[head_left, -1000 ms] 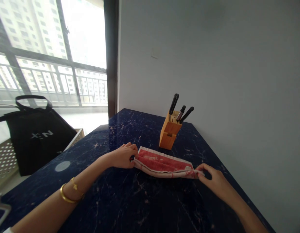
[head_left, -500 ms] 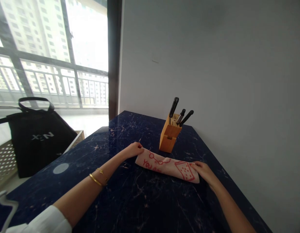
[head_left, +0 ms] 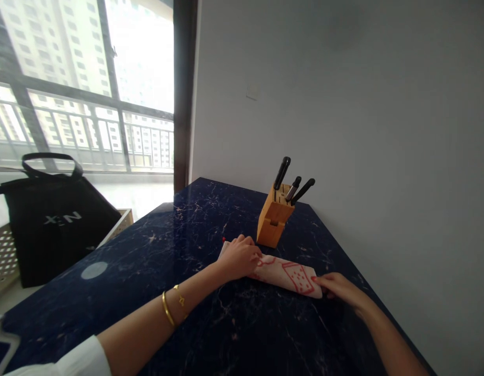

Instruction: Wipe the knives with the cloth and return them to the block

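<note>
A white cloth (head_left: 283,272) with red drawings lies folded into a long strip on the dark blue marbled table. My left hand (head_left: 240,257) rests palm down across the strip's left part, fingers bent over its far side and covering some of the print. At the right end, my right hand (head_left: 336,287) has its thumb on the cloth and its other fingers curled by the edge. Just behind the strip stands a wooden knife block (head_left: 274,222) with several black-handled tools in it.
The marbled table (head_left: 226,334) narrows toward a grey wall (head_left: 344,104). A white round spot (head_left: 94,270) is on its left side. A black bag (head_left: 57,230) sits on a perforated basket (head_left: 4,250) below the window. A white curved object (head_left: 7,339) shows at the lower left.
My left hand has moved from the cloth's left corner rightward onto the strip. My right hand has shifted slightly right and down at the other end. The cloth has barely moved.
</note>
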Tool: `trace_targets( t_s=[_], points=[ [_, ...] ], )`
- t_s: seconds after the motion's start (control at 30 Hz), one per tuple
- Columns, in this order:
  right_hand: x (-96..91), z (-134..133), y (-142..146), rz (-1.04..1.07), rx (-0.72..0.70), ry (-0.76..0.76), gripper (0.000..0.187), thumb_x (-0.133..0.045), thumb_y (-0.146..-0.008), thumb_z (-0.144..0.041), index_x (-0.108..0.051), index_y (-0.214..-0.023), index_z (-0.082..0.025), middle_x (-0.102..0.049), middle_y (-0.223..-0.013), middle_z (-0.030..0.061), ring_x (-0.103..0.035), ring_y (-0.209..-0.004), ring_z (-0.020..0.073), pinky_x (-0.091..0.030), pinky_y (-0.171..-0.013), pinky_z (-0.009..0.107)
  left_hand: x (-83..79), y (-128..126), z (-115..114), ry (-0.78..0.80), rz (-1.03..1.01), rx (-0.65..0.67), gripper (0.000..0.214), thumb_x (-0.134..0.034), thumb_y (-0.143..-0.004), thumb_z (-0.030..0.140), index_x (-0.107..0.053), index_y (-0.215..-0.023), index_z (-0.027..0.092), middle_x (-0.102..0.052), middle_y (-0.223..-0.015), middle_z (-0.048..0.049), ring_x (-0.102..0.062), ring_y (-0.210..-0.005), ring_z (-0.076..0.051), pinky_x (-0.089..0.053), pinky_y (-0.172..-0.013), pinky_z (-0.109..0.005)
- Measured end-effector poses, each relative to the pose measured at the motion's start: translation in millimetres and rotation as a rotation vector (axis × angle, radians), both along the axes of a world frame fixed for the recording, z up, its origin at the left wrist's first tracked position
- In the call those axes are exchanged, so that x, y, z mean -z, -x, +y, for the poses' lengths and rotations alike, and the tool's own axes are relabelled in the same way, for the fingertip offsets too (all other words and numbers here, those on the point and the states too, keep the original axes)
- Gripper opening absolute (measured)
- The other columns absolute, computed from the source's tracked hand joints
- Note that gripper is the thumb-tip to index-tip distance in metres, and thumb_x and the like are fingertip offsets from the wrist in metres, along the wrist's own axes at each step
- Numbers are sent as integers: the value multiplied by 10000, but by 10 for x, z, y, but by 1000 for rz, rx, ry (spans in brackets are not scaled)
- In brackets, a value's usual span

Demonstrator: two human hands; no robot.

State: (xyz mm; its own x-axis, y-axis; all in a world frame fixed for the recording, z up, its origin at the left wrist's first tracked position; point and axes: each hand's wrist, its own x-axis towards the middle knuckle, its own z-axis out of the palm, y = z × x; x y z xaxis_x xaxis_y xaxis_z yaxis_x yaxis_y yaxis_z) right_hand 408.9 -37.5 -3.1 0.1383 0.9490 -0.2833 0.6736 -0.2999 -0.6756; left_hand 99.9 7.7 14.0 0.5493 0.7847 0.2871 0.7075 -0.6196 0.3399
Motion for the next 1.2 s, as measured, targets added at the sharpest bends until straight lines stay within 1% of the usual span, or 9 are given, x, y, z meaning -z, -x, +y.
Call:
trace_targets(
  t_s=[0.17, 0.3, 0.43, 0.53, 0.7, 0.9, 0.97, 1.07, 1.2],
  points=[
    [8, -28, 30, 38, 5, -28, 294, -554, -614, -423, -612, -604, -135, -585, -556, 15, -552, -604, 150, -409, -569, 231, 122, -266, -36, 31, 47, 16, 251, -487, -719, 219, -666, -886, 276, -597, -883, -53, -478, -868, -237, -351, -769, -346],
    [-144, -73, 29, 136, 12, -29, 283, -523, -625, -426, -587, -605, -151, -610, -598, 33, -576, -649, 167, -428, -634, 249, 198, -435, -35, 46, 64, -46, 234, -486, -720, 255, -642, -894, 242, -602, -903, -76, -485, -884, -253, -350, -771, -371],
    [-358, -77, 88, 76, 94, -164, 244, -485, -644, -433, -491, -601, -193, -521, -518, -25, -492, -517, 124, -351, -479, 221, 224, -595, -58, 57, 79, -65, 249, -501, -702, 316, -613, -909, 236, -606, -901, -85, -491, -890, -269, -346, -776, -389],
    [-383, -36, 61, -77, 60, -276, 213, -479, -650, -402, -476, -602, -195, -495, -530, -38, -455, -521, 111, -310, -465, 213, 238, -647, -67, 59, 82, -73, 268, -490, -698, 319, -599, -925, 229, -603, -904, -93, -493, -887, -279, -337, -781, -406],
    [-151, 7, -119, -180, 81, -82, 215, -505, -646, -380, -543, -596, -174, -531, -510, -5, -487, -515, 135, -331, -477, 234, 275, -646, -68, 53, 76, -72, 281, -495, -691, 338, -587, -930, 224, -596, -911, -97, -485, -902, -282, -324, -795, -406],
    [29, 6, -202, -203, 56, 6, 321, -563, -623, -453, -538, -476, -169, -505, -428, 8, -501, -489, 159, -338, -478, 255, 312, -660, -87, 29, 57, -84, 291, -500, -692, 324, -575, -946, 205, -593, -913, -107, -480, -923, -285, -312, -817, -403],
    [44, 6, -170, -188, 31, 31, 318, -572, -622, -437, -536, -476, -157, -506, -434, 9, -503, -499, 157, -338, -476, 249, 314, -662, -93, 26, 57, -86, 286, -507, -688, 318, -576, -942, 207, -595, -912, -103, -480, -926, -282, -313, -821, -400],
    [10, -20, -98, -163, 30, 17, 256, -563, -638, -375, -580, -592, -124, -561, -533, 20, -523, -560, 150, -354, -494, 232, 310, -658, -102, 25, 60, -94, 276, -506, -691, 319, -579, -934, 212, -598, -905, -95, -485, -920, -274, -317, -821, -396],
    [-167, -102, -8, -149, 66, 4, 290, -512, -679, -375, -584, -781, -113, -596, -683, 40, -533, -608, 148, -357, -475, 221, 307, -652, -121, 13, 50, -110, 265, -494, -702, 323, -580, -928, 214, -596, -904, -82, -482, -925, -268, -311, -838, -399]
  ],
)
